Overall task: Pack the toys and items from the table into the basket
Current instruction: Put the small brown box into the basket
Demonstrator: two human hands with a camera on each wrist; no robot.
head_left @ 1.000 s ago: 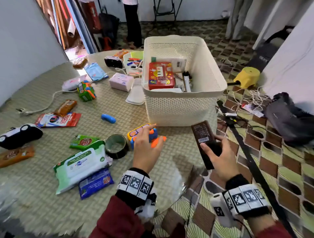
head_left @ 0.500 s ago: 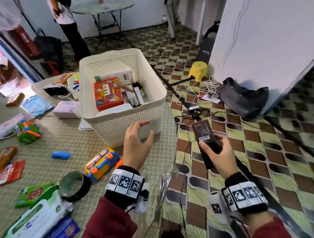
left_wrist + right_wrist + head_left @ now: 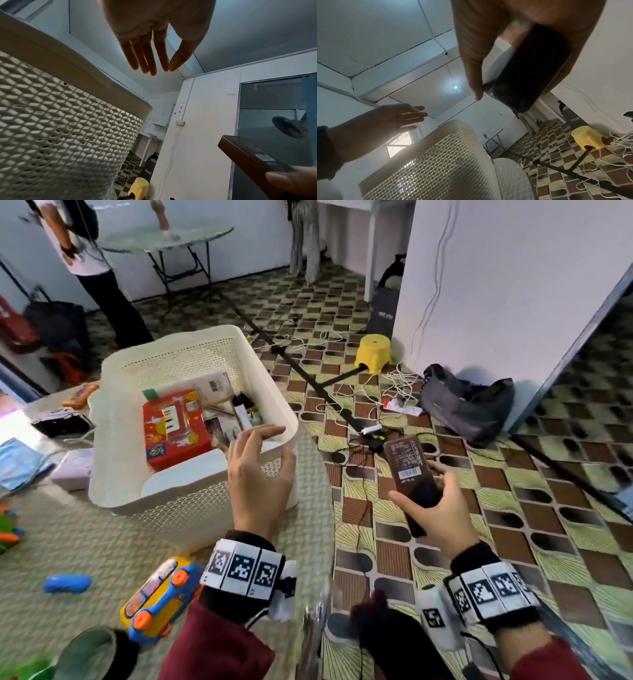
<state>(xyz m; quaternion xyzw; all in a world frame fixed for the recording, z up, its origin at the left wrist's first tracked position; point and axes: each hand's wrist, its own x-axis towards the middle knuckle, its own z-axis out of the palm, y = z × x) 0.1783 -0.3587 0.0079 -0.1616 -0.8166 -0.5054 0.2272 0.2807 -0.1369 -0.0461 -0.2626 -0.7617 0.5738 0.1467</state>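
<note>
Holding a brown box (image 3: pixel 409 470) right of the basket (image 3: pixel 116 474), the right hand (image 3: pixel 435 508) gripped it for packing; the left hand (image 3: pixel 260 477), fingers spread and empty, hovered over the basket's near corner, probably to steady it

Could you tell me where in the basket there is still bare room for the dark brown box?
The basket's left side is free, between its left wall and the red toy box. The near part holds a flat white item. The far right corner, beyond the left hand, is crowded with small things. The right hand holds the dark brown box outside, right of the rim.
</note>
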